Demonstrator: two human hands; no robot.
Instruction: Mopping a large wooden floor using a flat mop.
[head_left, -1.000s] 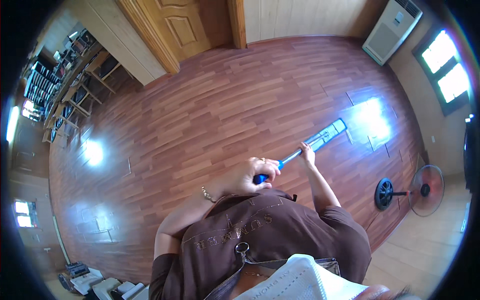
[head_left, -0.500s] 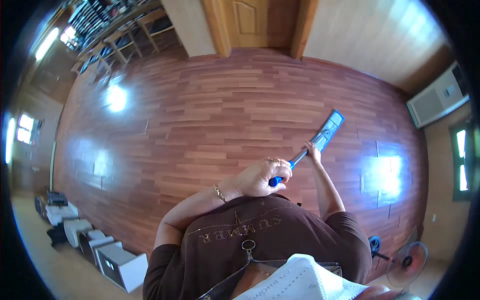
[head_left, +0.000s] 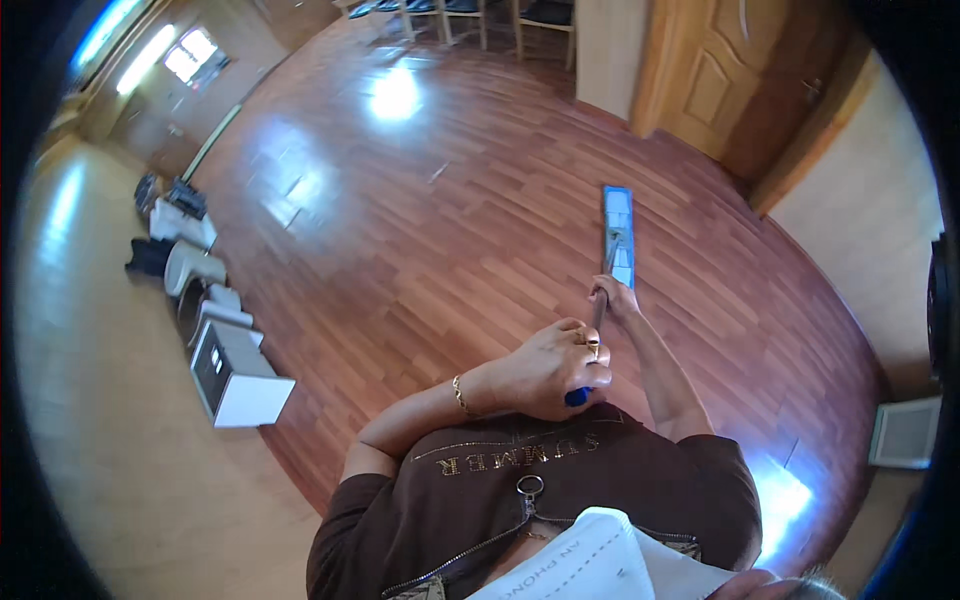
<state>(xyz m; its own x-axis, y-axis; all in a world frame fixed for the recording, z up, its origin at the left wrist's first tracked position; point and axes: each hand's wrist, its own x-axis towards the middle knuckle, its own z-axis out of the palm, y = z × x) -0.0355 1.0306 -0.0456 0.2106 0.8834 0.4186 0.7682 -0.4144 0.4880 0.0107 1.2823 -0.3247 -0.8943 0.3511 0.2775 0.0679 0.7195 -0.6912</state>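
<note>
A flat mop (head_left: 619,215) with a blue and pale rectangular head lies ahead of me on the wood-look floor. Its thin handle slopes up toward my chest and ends in a dark blue grip (head_left: 577,397). My left hand (head_left: 555,368), with a ring and a gold bracelet, is closed around the handle's upper end. Lower down the shaft, nearer the mop head, my right hand (head_left: 617,297) is wrapped around it. My right arm is stretched forward, while the left is bent across my chest.
A white box-shaped cabinet (head_left: 258,398) and other white items stand along the left wall. Far ahead are chairs (head_left: 545,25) and, to their right, a wooden door (head_left: 735,75). A white appliance (head_left: 905,433) sits at the right edge. Light glares off the glossy brown floor (head_left: 440,270).
My view has turned, so the door and chairs now appear farther right. The mop head has swung leftward in the picture and points more straight ahead. Both hands keep their hold on the handle.
</note>
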